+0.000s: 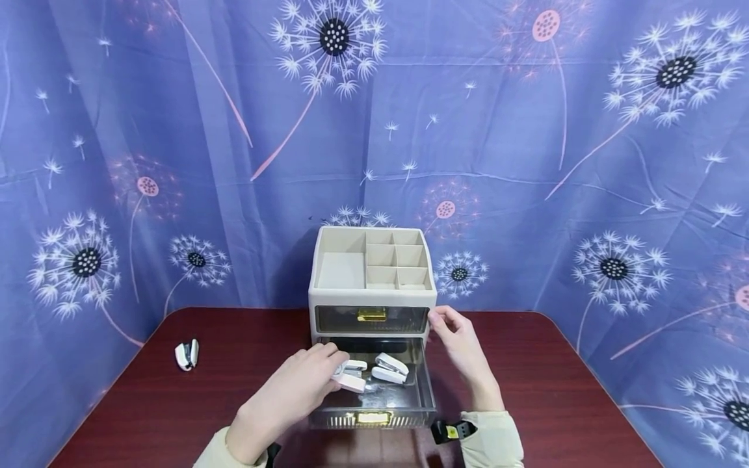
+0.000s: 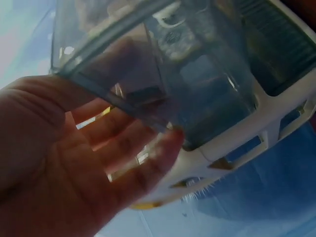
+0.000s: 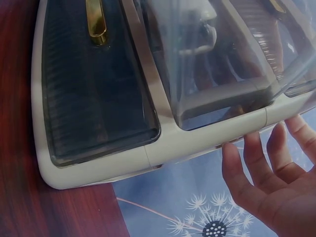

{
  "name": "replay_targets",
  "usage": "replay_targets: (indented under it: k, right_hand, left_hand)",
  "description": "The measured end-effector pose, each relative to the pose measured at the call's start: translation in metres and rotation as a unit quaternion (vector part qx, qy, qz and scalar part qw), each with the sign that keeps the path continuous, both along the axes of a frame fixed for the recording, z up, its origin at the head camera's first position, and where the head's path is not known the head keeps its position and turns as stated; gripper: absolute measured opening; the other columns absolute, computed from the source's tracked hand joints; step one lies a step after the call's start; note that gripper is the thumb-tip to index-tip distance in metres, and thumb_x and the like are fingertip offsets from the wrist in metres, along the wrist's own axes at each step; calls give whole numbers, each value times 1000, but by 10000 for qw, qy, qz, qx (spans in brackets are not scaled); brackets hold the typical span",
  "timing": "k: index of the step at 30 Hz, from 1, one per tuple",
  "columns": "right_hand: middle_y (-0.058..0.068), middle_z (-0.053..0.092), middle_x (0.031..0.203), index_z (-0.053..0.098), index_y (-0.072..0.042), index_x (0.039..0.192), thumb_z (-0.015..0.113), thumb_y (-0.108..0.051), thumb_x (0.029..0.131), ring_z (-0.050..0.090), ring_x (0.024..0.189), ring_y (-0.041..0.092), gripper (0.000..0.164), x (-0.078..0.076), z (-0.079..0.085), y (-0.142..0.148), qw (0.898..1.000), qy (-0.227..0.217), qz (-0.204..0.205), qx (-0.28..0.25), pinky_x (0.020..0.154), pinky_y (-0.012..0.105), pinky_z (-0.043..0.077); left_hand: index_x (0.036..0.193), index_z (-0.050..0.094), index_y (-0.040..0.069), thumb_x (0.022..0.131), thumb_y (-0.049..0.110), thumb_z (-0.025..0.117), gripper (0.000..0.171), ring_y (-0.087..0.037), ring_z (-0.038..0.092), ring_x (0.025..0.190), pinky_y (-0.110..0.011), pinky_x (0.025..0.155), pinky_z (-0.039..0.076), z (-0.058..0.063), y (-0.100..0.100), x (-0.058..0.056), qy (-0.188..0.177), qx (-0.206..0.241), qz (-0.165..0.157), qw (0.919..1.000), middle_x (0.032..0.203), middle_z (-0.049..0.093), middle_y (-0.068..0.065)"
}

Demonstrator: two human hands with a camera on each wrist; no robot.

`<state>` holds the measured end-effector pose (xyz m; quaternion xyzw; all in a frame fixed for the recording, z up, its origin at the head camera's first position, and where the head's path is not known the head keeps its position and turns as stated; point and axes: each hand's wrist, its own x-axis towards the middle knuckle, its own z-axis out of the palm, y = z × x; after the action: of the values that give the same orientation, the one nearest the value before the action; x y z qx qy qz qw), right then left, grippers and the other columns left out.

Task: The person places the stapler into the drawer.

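My left hand (image 1: pixel 301 380) reaches over the left side of a pulled-out clear drawer (image 1: pixel 430 390) and pinches a white stapler (image 1: pixel 353 382) between thumb and fingers. In the left wrist view, the left hand (image 2: pixel 94 143) lies against the clear drawer wall (image 2: pixel 207 94); reflections blur the contact. Another white stapler (image 1: pixel 391 369) lies to the right inside the drawer. My right hand (image 1: pixel 462 344) touches the right side of the cream desk organizer (image 1: pixel 374 298). In the right wrist view, the right hand (image 3: pixel 276 177) rests its fingertips along that side, holding nothing.
A white-and-black stapler (image 1: pixel 187 355) stands on the dark red table (image 1: pixel 556 390) at the left. Above the open drawer is a closed drawer with a gold handle (image 1: pixel 371 314). Divided compartments (image 1: pixel 342 270) top the organizer. A blue dandelion curtain (image 1: pixel 409 130) hangs behind.
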<state>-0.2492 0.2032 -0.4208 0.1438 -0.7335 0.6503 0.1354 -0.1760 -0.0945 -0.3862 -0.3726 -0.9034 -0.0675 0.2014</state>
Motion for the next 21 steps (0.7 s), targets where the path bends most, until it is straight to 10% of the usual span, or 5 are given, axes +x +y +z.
replay_targets:
  k: [12,21]
  right_hand:
    - [7,58,81,61,10,102,57,-13,100,60,74,13,24,-1,-2,0,9999,-31,60,-100,67,27,53]
    - [13,56,81,59,12,101,56,-12,100,60,74,14,24,-1,-1,-1,9998,-13,83,-173,67,27,53]
  left_hand:
    - [87,65,17,68,24,86,29,-14,61,70,-31,60,36,12,14,-5,468,-1103,-100,9927,76,55,6]
    - [88,67,17,75,23,83,21,-11,61,71,-29,62,47,11,29,-21,-587,-1374,-590,9870,77,57,8]
